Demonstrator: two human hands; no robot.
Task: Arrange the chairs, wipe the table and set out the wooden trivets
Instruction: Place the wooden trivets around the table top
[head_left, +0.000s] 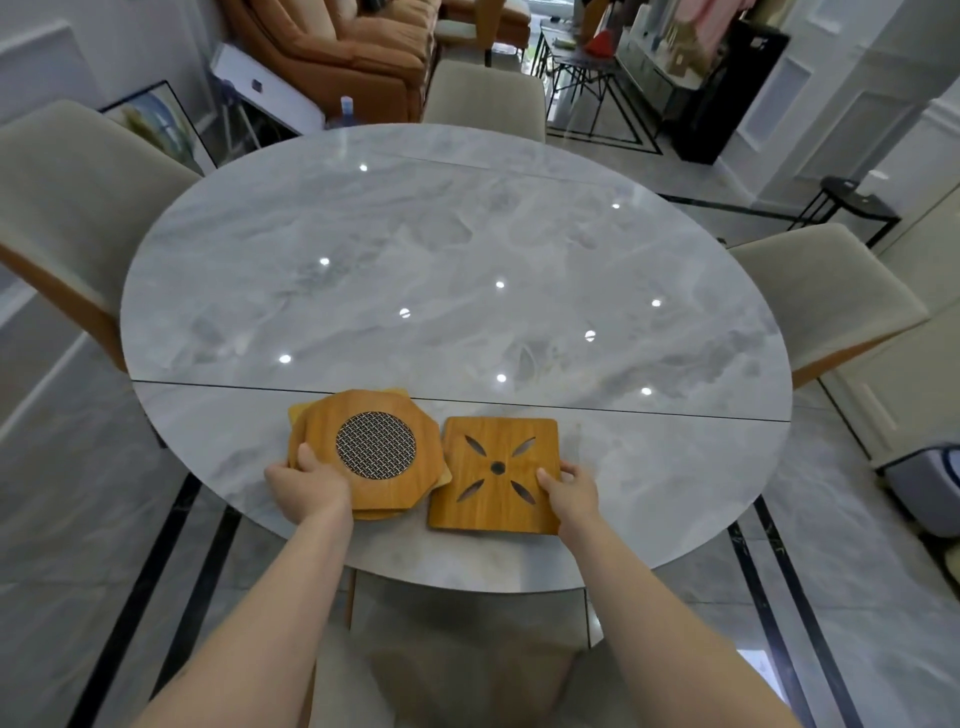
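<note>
A stack of wooden trivets (374, 415) lies near the front edge of the round grey marble table (467, 260); the top one is octagonal with a round mesh centre. My left hand (306, 486) grips the stack at its near left corner, thumb on top. Right beside it sits a square wooden trivet (493, 499) with leaf-shaped cutouts, and my right hand (571, 491) holds its right edge, thumb pressed on the top face. Beige chairs stand at the left (78, 208), far side (483, 98) and right (821, 296); another chair (467, 623) is tucked under the near edge.
A dark seam (623, 408) crosses the tabletop just beyond the trivets. An orange sofa (343, 52) and a framed picture (156, 124) stand behind the table. A black side table (852, 202) and a grey bin (930, 483) are on the right.
</note>
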